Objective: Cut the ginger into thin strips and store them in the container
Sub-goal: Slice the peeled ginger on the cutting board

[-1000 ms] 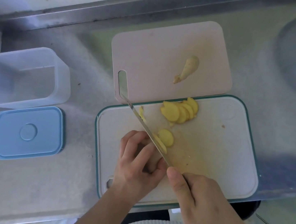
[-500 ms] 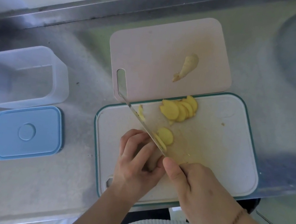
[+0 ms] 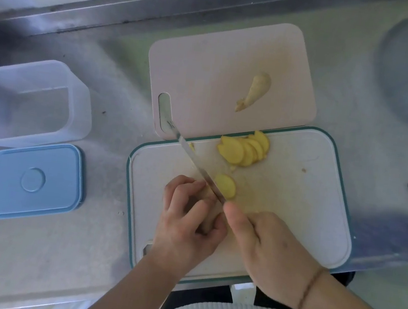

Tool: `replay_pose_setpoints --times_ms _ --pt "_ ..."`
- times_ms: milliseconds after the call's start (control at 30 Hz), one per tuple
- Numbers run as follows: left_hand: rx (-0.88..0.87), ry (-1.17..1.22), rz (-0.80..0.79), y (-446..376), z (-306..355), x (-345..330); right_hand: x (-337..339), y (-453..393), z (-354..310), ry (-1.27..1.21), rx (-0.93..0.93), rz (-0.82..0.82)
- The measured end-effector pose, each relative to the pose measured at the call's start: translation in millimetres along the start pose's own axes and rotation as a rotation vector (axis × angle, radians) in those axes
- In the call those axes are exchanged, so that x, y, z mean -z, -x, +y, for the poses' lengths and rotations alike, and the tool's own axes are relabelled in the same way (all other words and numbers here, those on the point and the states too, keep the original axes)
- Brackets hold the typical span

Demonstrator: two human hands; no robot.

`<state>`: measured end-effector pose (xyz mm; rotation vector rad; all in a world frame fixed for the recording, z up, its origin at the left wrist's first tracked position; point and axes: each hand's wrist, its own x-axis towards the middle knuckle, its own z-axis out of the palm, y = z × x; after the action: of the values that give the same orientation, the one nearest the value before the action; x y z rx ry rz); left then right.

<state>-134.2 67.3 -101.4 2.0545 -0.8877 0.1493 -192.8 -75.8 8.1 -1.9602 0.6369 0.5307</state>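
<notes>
On the steel counter point(image 3: 60, 252) lie a teal-rimmed cutting board point(image 3: 293, 218) and a pink board point(image 3: 220, 78) behind it; far left, the open container point(image 3: 30, 103). Left hand point(image 3: 185, 227) — fingers curled — pins the ginger piece (mostly hidden). Right hand point(image 3: 268, 251) grips the knife point(image 3: 196, 163), beside cut ginger slices point(image 3: 246, 148).

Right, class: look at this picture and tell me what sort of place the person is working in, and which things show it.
Most likely a home kitchen counter. A knife slices ginger on a cutting board lying on a steel worktop, with an open plastic container and its blue lid beside it.
</notes>
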Motion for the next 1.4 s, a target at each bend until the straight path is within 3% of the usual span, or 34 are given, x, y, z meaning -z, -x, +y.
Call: replay_pose_setpoints --times_ms 267,467,667,833,1000,1200,1400 --pt "-0.006 -0.018 0.015 -4.7 2.6 0.1 -5.0 19.1 5.9 0.038 -0.056 -0.021" --pt "0.012 -0.026 0.004 -4.4 4.3 1.3 -14.5 -10.6 -0.8 0.029 0.038 0.019" --pt "0.043 -0.046 0.012 -2.1 2.1 -0.4 -11.4 24.1 28.7 0.017 -0.007 0.021" --pt "0.020 -0.037 -0.006 -2.0 1.6 0.6 -18.1 -19.3 5.2 0.039 0.076 0.032" --pt "0.032 -0.058 0.006 -1.9 0.2 -0.2 -11.4 23.0 25.3 0.031 -0.036 -0.018" --pt "0.003 -0.030 -0.006 -3.1 1.0 1.1 -14.9 -23.9 1.4 0.039 0.058 0.003" --pt "0.030 -0.038 0.003 -2.8 0.4 0.6 -15.1 15.5 27.2 0.030 -0.016 -0.026"
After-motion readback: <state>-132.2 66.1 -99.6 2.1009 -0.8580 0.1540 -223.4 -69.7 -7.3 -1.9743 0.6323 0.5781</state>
